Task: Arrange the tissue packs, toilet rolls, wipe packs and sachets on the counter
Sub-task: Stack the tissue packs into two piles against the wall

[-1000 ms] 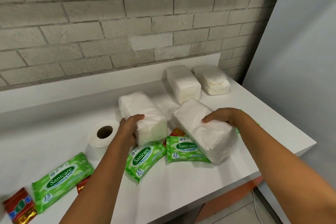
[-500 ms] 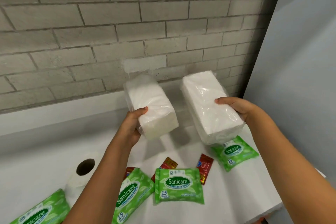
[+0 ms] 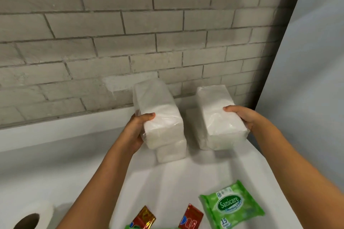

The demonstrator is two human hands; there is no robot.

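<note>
Since the earlier frame both tissue packs have travelled to the back of the counter [image 3: 55, 163] by the brick wall. My left hand [image 3: 135, 132] clamps its tissue pack [image 3: 158, 113] atop a lower pack [image 3: 172, 151]; my right hand [image 3: 242, 117] clamps the second pack [image 3: 217, 115] alongside. Risk: the slick wrap and overhang could let the upper pack slide off on release.
</note>
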